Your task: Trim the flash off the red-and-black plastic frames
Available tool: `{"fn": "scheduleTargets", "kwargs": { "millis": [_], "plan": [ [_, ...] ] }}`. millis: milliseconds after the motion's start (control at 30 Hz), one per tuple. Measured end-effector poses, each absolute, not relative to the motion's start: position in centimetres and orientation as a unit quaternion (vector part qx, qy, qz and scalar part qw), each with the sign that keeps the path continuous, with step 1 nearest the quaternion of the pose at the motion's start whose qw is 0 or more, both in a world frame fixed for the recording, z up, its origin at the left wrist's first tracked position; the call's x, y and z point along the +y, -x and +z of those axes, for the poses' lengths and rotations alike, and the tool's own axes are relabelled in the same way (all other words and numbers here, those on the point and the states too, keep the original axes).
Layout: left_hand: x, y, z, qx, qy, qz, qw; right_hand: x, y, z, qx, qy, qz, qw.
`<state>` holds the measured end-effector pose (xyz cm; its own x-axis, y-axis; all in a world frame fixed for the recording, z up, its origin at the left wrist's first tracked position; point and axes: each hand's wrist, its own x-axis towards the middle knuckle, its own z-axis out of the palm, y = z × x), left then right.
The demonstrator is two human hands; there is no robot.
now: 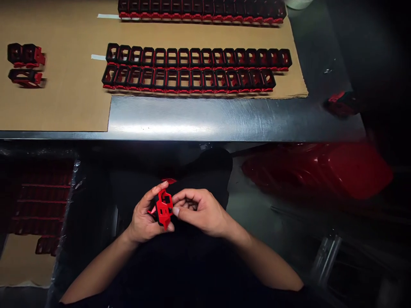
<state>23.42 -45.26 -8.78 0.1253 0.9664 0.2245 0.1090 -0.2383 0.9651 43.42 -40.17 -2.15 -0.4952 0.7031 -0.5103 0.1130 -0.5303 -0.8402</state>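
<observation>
Over my lap, my left hand (146, 216) is wrapped round a red and black plastic part (165, 209) with openings in it. From the other side my right hand (202, 210) meets the part's edge, thumb and forefinger pinched there. Whether a small piece sits in that pinch is hidden. The part is held tilted, its red face towards me. A red curved piece (168, 181) shows just above the left fingertips; I cannot tell if it belongs to the part.
Rows of similar red and black parts (196, 81) stand on cardboard (58, 107) on the metal table (192, 119). Several sit apart at the left (27, 55). A box (62, 239) at lower left holds more. Red shiny bags or covers (321, 171) lie at the right.
</observation>
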Motion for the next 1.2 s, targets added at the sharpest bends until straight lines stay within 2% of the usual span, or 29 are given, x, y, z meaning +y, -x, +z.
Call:
{"fn": "scheduleTargets", "kwargs": {
  "millis": [167,467,667,867,1200],
  "plan": [
    [-45.2,-23.3,-9.1,0.414,-0.648,0.509,0.387,-40.2,-42.8,-1.5,-0.479,0.483,0.701,0.214],
    [-44.9,-23.3,-8.5,0.38,-0.745,0.495,0.234,-40.6,-43.5,-1.9,-0.543,0.463,0.661,0.234],
    [-44.7,-23.3,-9.1,0.345,-0.741,0.526,0.236,-40.7,-43.3,-2.1,-0.561,0.475,0.636,0.233],
    [-44.7,-23.7,-9.2,0.332,-0.704,0.561,0.282,-40.1,-43.8,-1.4,-0.563,0.439,0.669,0.208],
    [-44.5,-23.3,-8.8,0.324,-0.756,0.52,0.229,-40.3,-43.4,-1.9,-0.518,0.492,0.678,0.172]
  ]
}}
